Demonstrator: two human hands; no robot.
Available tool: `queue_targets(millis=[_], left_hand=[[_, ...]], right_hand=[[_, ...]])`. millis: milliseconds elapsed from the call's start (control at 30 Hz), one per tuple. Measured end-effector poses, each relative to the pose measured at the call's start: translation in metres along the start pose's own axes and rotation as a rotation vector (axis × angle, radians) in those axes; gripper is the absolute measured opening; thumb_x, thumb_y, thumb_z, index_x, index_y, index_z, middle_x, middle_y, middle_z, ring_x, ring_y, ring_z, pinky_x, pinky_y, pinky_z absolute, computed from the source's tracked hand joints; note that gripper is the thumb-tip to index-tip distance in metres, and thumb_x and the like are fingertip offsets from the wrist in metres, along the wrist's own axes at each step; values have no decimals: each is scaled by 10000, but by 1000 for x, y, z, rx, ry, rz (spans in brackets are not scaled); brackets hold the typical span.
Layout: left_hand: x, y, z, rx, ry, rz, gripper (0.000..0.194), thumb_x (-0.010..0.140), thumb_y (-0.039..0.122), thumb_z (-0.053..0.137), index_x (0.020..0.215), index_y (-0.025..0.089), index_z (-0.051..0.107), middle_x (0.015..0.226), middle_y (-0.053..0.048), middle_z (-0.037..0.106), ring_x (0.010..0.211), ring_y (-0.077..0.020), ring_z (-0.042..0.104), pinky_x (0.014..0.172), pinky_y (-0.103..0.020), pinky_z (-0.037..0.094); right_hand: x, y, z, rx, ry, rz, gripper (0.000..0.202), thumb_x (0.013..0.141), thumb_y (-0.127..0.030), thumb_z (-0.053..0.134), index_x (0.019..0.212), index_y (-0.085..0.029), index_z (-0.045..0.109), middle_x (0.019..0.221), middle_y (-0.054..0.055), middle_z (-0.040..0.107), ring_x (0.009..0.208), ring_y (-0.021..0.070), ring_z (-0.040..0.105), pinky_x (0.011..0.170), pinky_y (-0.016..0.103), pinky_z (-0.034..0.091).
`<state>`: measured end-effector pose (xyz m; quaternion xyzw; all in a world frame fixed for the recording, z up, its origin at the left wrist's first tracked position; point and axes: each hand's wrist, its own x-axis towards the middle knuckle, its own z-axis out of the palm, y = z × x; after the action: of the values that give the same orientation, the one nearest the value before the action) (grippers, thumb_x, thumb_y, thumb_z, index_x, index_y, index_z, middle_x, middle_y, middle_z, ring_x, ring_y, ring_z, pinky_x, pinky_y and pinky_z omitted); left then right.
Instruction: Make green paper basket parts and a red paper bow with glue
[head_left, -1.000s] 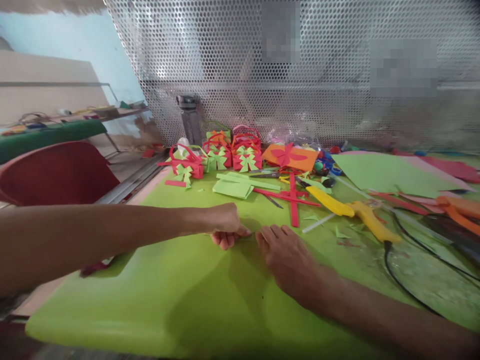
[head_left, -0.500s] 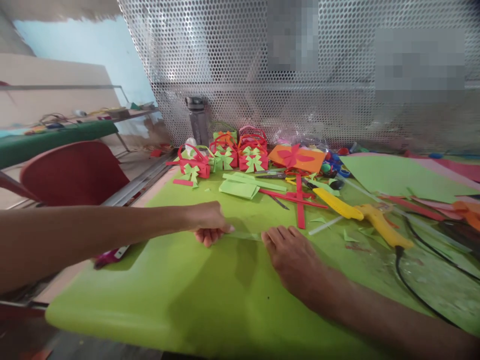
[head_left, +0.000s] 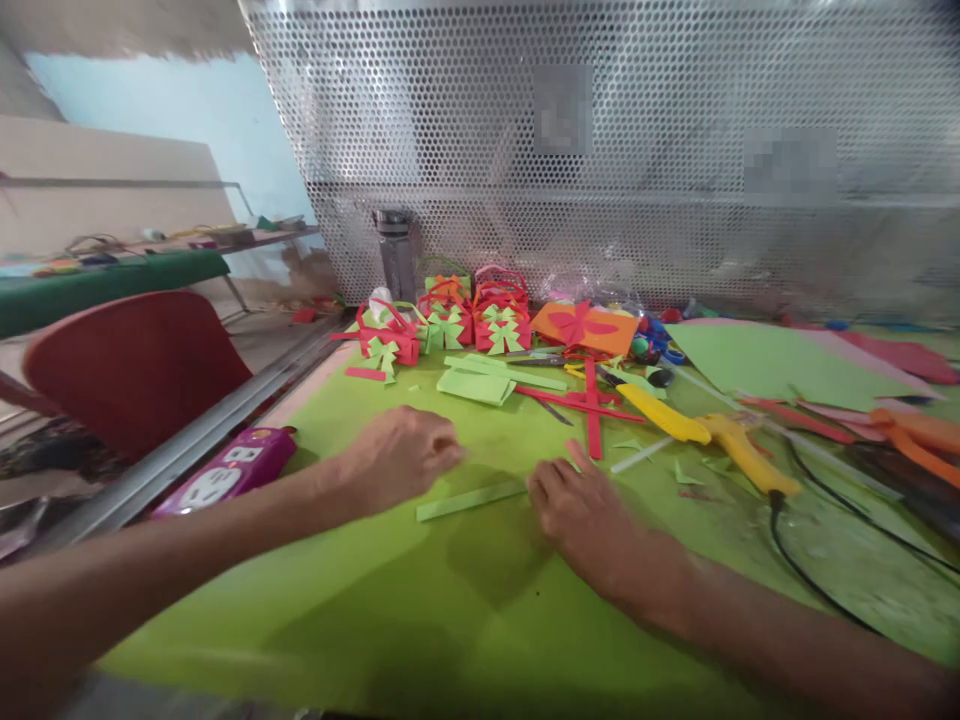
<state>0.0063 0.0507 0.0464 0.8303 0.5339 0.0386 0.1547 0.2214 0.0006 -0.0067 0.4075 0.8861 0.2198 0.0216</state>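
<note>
A light green paper strip (head_left: 469, 502) lies in front of me on the green tabletop (head_left: 375, 610). Its right end is at the fingertips of my right hand (head_left: 581, 510), whose fingers are curled and closed on it. Above the strip's left end hangs my left hand (head_left: 401, 455), apart from the strip, fingers bent together; whether something tiny is between them is hidden. Beyond the hands lie a folded light green paper (head_left: 476, 385) and crossed red strips (head_left: 592, 405). Small red paper baskets with green bows (head_left: 502, 328) stand further back.
A yellow glue gun (head_left: 739, 450) with a black cable lies on the right, near green sheets (head_left: 787, 360). A purple power strip (head_left: 232, 470) is at the left edge. A bottle (head_left: 397, 255) stands behind, before perforated metal.
My left hand has let go of the strip's left end and lifted a little. The strip now lies slanted, its left end nearer me. The purple power strip has come into fuller view.
</note>
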Motion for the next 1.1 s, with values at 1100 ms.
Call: queue_targets(millis=[1100], left_hand=[[22,31,54,569,134,426,207,743,-48,537,855,77,658,782,-117,649,716,-210,603,570,-286,474]], right_hand=[[17,16,14,-42,40,-84,86,817,-66,522,836,-123,584,736,58,607,695,183,546,662,335,399]])
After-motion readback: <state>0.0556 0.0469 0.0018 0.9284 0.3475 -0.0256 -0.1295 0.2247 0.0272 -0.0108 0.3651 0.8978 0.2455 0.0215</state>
